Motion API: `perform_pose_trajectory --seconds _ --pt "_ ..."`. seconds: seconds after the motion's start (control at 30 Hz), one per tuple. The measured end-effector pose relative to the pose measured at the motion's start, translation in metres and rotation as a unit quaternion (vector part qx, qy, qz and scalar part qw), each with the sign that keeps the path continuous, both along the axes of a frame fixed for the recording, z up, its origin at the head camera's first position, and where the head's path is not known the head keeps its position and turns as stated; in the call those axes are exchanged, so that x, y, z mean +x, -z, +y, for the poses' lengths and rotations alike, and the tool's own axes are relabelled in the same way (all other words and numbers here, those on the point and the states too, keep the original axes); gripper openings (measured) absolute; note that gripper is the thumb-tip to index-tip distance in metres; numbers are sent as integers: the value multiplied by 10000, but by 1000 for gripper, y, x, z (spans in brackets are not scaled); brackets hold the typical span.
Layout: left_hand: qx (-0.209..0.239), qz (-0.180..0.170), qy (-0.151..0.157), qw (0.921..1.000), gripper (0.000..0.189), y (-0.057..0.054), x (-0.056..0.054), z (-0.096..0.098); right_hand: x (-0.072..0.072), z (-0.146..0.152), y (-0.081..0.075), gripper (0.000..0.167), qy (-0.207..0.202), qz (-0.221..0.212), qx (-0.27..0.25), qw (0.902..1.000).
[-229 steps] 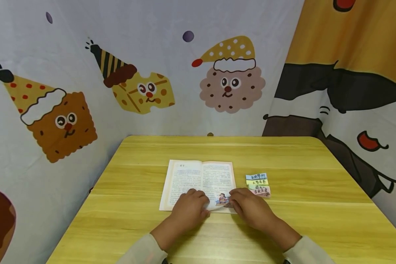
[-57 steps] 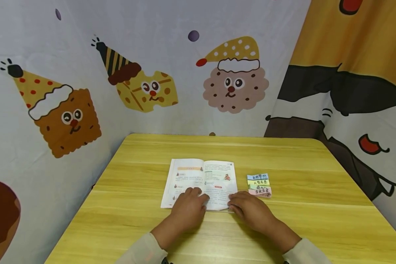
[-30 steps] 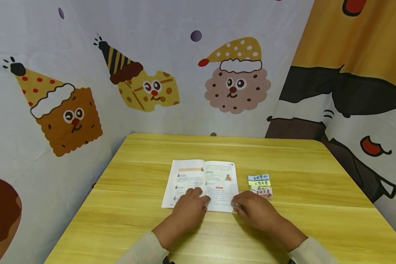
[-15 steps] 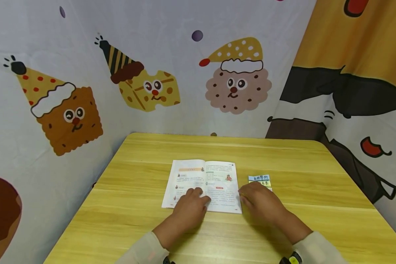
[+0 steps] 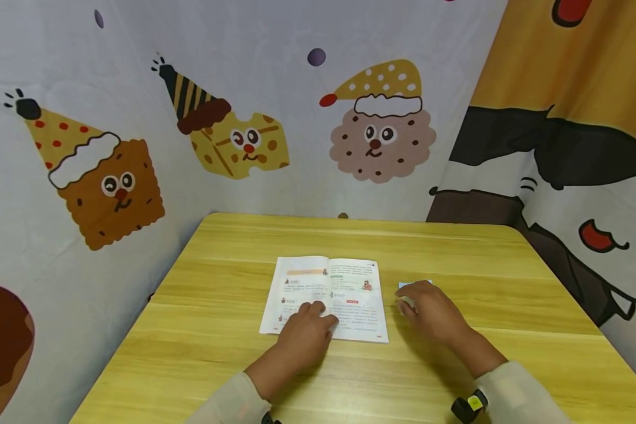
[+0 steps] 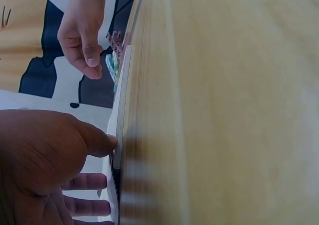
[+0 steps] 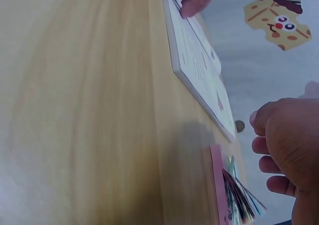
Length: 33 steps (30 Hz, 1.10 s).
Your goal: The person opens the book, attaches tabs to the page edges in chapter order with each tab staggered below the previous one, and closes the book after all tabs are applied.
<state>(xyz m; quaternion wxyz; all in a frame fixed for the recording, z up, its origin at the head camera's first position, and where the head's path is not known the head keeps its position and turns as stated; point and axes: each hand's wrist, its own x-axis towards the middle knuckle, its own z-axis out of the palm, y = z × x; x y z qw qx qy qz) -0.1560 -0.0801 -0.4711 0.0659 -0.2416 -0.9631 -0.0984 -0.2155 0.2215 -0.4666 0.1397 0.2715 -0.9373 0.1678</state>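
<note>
An open book [image 5: 352,271] with printed text and small coloured pictures lies flat on the table. My left hand [image 5: 303,335] rests on its lower middle with spread fingers; in the left wrist view the thumb of that hand [image 6: 45,155] is at the book's edge. Right of the book is a group of sticky notes [image 5: 414,283], only a blue strip and a bit of a lighter one showing past my right hand [image 5: 434,318]. In the right wrist view, that hand [image 7: 291,145] is loosely bent close over the pink-edged sticky notes [image 7: 219,185], holding nothing visible.
The yellow wooden table [image 5: 233,365] extends around both hands. Behind it hangs a pale cloth [image 5: 302,23] printed with cartoon biscuits and cheese, and a patterned curtain [image 5: 572,65] is at the right. A dark device with a yellow square [image 5: 469,405] sits at my right wrist.
Pages of the book have been turned since the oldest frame. My right hand has left the book's right edge and moved right over the sticky notes. My left hand has stayed on the book.
</note>
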Motion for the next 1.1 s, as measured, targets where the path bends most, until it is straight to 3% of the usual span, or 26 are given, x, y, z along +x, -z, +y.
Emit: perform_pose_trajectory --seconds 0.67,1.1 --pt "-31 25 -14 10000 23 1 -1 1 -21 27 2 23 592 -139 184 9980" --pt "-95 30 -21 9999 23 4 -3 2 -31 32 2 19 807 224 313 9960"
